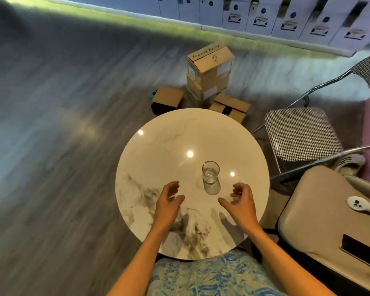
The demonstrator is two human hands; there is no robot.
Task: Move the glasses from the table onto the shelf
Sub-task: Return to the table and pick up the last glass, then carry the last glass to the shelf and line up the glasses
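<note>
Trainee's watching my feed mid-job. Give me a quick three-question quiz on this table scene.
1. True or false: a hand is gripping the glass.
2. How many glasses stand on the table? A one, B two, C three.
3. Fill in: the boxes on the floor beyond the table are ____.
Key: 1 false, the left hand and right hand are both clear of it; 2 A; 3 cardboard.

Looks forward and steeply down from head height, wide-angled and near, onto the table point(158, 146) at centre, with left hand point(169, 199) and right hand point(241, 201) in from the bottom edge, floor point(51, 124) at left, a chair point(301, 135) at right and boxes point(209, 69) beyond the table's far rim.
</note>
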